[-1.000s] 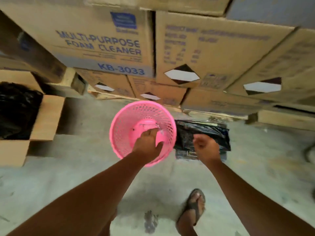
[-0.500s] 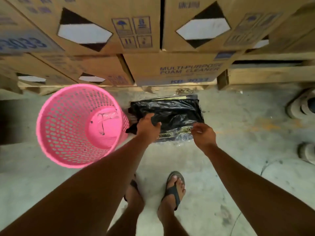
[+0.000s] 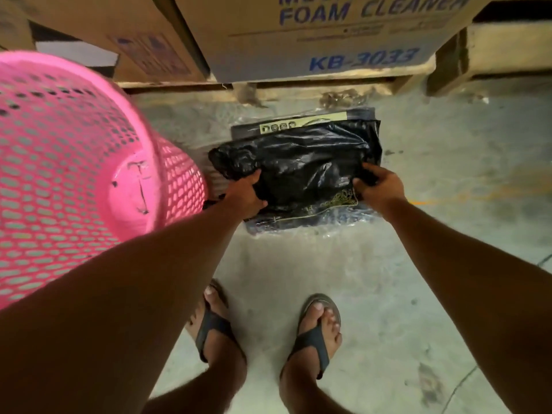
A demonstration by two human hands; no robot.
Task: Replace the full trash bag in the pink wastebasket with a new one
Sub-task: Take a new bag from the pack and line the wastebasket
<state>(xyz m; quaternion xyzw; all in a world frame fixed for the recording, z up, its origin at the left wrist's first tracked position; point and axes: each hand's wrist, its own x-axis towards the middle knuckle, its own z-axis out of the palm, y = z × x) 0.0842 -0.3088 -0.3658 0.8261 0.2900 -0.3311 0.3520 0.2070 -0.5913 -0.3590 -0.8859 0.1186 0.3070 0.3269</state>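
Bending over the concrete floor point(image 3: 403, 264), the person has both hands on a pack of black trash bags point(image 3: 301, 162) that lies in front of the pallet of cardboard boxes point(image 3: 325, 34). The left hand point(image 3: 243, 197) is curled closed over the near left edge of the loose black plastic, thumb on top. The right hand point(image 3: 378, 189) is likewise closed, pinching the plastic at the near right edge. Under the loose bag sits a clear wrapper with a printed label, touching the floor.

The pink wastebasket point(image 3: 68, 174) stands just beside the pack on the left, its solid bottom visible through the open top; no bag lines it, so the full bag appears to be out already. It seems slightly tilted in this wide-angle view, though I cannot tell for sure.

The step in hand looks like taking one fresh bag from the pack. Next, the top bag probably has to be separated from the rest and shaken open; thin plastic tends to cling, so finding the mouth may take some rubbing between fingertips before it goes into the basket.
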